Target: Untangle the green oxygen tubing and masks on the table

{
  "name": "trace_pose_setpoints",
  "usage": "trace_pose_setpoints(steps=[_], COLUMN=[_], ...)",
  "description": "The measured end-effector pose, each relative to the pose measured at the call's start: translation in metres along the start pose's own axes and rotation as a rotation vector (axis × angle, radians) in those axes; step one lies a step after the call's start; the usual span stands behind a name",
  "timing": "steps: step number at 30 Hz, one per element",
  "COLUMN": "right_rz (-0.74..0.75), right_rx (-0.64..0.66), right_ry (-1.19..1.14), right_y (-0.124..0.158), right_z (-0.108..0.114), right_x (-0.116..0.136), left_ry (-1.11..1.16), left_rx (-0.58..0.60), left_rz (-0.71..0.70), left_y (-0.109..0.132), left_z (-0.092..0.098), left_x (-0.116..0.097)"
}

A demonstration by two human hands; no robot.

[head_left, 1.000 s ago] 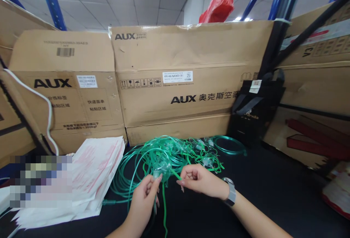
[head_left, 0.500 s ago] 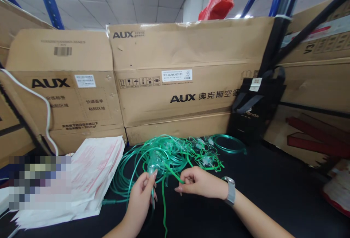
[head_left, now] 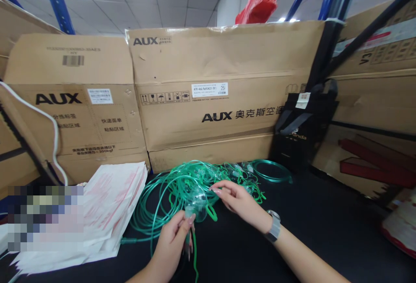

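In our left hand [head_left: 172, 237] we pinch a clear, domed mask [head_left: 199, 200] by its neck, near side of the tangled green tubing [head_left: 186, 174] — a bright green strap [head_left: 212, 214] loops at its right. Our right hand [head_left: 238, 200] is just beside it; whether it pinches anything, we cannot tell. Brown cartons [head_left: 182, 66] line the black table's [head_left: 292, 231] far side.

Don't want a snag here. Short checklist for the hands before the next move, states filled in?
1. Left hand gripping the clear mask at its connector end: ok.
2. Right hand touching the mask: cannot tell; its fingertips are by the rim.
3. Green strap loop apart from the right hand: ok, where visible.
4. Tubing pile untangled: not ok; loops overlap behind the mask.
5. White printed stack apart from both hands: ok.
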State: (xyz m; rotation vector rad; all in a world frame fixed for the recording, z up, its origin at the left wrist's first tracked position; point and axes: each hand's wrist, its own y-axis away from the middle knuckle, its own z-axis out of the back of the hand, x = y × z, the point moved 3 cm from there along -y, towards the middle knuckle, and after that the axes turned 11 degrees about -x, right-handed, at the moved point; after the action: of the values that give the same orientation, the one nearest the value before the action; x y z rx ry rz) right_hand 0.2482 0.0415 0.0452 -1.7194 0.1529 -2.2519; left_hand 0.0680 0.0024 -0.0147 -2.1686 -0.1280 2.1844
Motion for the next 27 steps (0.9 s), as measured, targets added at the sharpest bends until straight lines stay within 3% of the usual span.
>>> trace_pose_setpoints(steps=[4, 14, 22, 27], right_rz=[0.017, 0.167, 0.102, 0.061], right_rx=[-0.01, 0.23, 0.271, 0.31], right_ry=[0.022, 0.089, 0.089, 0.104], right_y=[-0.002, 0.007, 0.008, 0.009], right_z=[0.001, -0.013, -0.017, -0.019], right_x=[-0.001, -0.003, -0.01, -0.011], left_ry=[0.043, 0.092, 0.294, 0.358], left_rx=[0.14, 0.242, 0.289, 0.24], left_rz=[-0.006, -0.017, 0.241, 0.275], left_y=[0.002, 0.005, -0.004, -0.005], left_z=[-0.003, -0.007, -0.011, -0.011], left_x=[0.003, 0.001, 0.006, 0.004])
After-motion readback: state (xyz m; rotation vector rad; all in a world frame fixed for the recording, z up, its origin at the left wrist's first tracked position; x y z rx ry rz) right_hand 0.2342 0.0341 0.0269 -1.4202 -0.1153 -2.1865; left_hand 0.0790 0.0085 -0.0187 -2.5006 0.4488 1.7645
